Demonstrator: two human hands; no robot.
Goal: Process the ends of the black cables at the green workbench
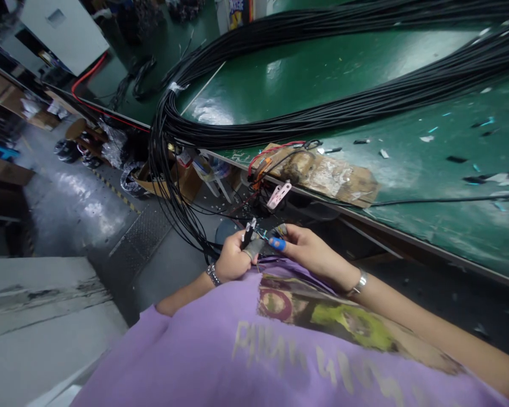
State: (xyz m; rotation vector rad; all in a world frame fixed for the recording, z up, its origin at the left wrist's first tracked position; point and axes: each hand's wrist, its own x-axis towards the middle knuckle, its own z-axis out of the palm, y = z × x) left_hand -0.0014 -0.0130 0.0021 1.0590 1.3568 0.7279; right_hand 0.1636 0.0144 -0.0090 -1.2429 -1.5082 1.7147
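So the black cable ends [248, 233] are poking up right out of the left hand [232, 260], between the two hands and just short of the bench [411, 124] edge. Left is definitely the nearer one; it's got them wrapped in its fingers. The right hand [311, 254] comes in from the other side, thumb and finger bent together around the thin teal wires [263, 234], but it's too blurry to tell if it's really pinching them. Long axis of the ends runs away from the person's body, tips toward the bench, leaning slightly right.
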